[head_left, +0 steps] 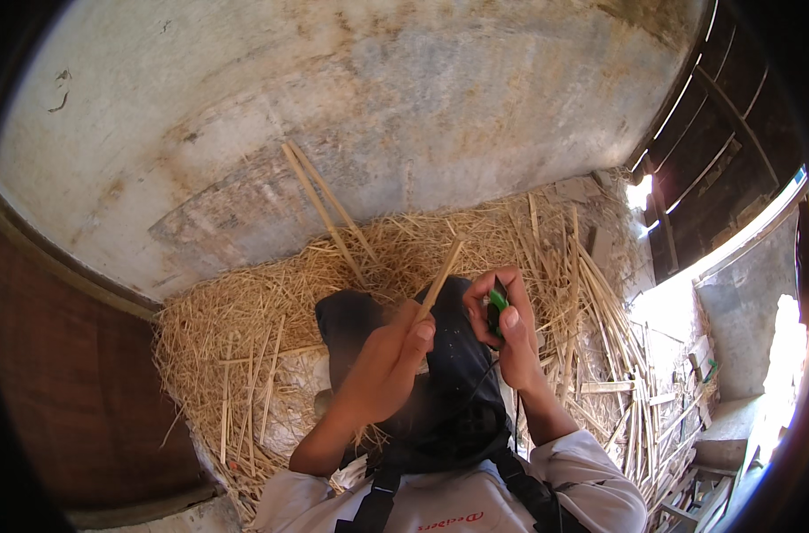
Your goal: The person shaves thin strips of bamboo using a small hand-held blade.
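My left hand (396,355) is closed round a pale wooden or bamboo strip (442,274), which slants up and to the right out of the fist. My right hand (509,330) grips a knife with a green handle (496,305); its short dark blade points up, apart from the strip. The hand covers much of the handle. Both hands are above my dark trousers (458,355), a small gap between them. The left hand and forearm look slightly blurred.
Two long strips (320,200) lean against the stained wall (404,115) ahead. Straw (271,293) covers the floor around my legs. Many loose strips (613,329) lie in a pile at the right. A brown panel (76,355) stands at the left, dark boards (715,133) at the far right.
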`<control>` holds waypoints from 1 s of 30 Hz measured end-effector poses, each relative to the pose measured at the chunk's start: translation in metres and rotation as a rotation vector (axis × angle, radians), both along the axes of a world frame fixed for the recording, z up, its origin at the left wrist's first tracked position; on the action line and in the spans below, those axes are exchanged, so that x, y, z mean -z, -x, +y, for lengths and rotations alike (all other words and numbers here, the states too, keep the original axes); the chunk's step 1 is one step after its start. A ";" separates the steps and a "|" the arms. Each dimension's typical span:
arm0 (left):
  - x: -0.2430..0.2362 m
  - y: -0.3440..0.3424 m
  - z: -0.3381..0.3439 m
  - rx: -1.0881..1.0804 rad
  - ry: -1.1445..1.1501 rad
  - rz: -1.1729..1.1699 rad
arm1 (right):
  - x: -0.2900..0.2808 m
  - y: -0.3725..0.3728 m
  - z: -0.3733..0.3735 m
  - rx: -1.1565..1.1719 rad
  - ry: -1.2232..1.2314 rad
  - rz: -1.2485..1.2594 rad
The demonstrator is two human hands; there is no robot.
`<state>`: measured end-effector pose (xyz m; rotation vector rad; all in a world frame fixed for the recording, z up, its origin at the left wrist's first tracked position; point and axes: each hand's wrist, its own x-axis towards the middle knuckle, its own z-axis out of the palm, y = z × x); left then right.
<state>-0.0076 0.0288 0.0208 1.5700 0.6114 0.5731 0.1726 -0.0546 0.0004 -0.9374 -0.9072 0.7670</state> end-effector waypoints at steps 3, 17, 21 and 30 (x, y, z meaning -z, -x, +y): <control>-0.009 0.000 -0.007 -0.096 -0.304 0.118 | 0.000 -0.015 -0.014 -0.123 0.048 -0.277; -0.007 -0.004 -0.019 -0.189 -0.620 0.166 | -0.016 -0.001 -0.014 -0.011 0.059 -0.830; -0.009 -0.007 -0.019 -0.256 -0.700 0.161 | -0.017 0.003 -0.017 0.049 0.064 -0.910; -0.003 -0.005 -0.015 -0.271 -0.833 0.166 | -0.020 0.001 -0.021 -0.064 0.149 -0.878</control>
